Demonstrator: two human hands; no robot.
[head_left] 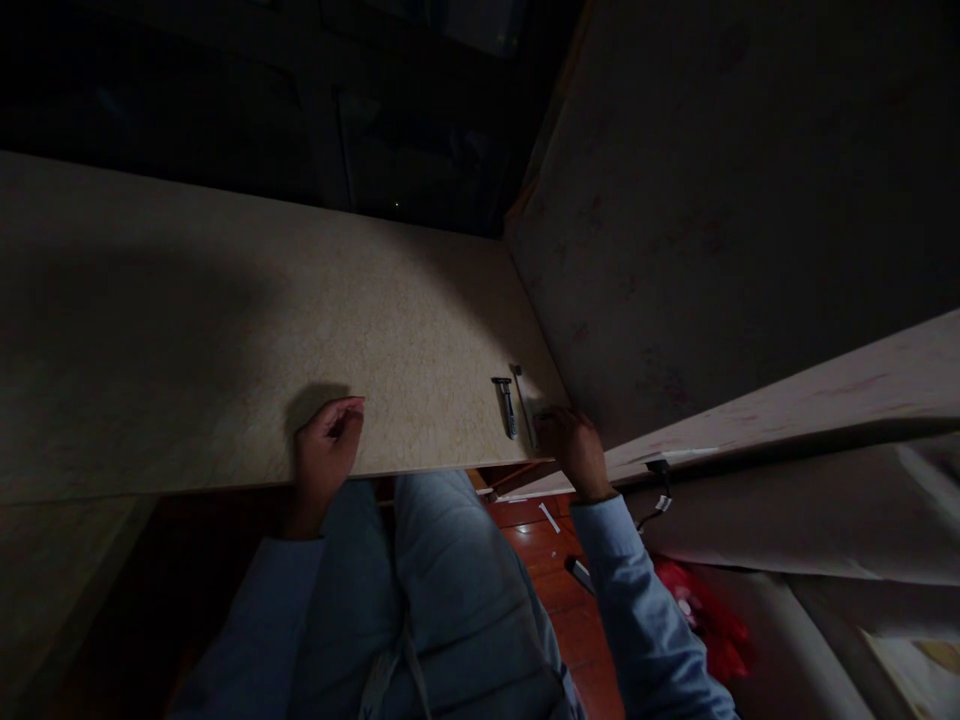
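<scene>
A razor with a dark handle lies on the pale stone-patterned ledge, its head toward the window. Just right of it is a thin stick with a dark head, like a toothbrush. My right hand rests at the ledge's right end, fingers curled beside the toothbrush's lower end. Shadow hides its fingertips, so I cannot tell whether they grip anything. Over the front part of the ledge, well left of the razor, my left hand is curled closed, with nothing visible in it.
A dark window stands behind the ledge, and a patterned wall bounds it on the right. Below are my legs and a reddish floor with a white strip. A red bag lies at the lower right.
</scene>
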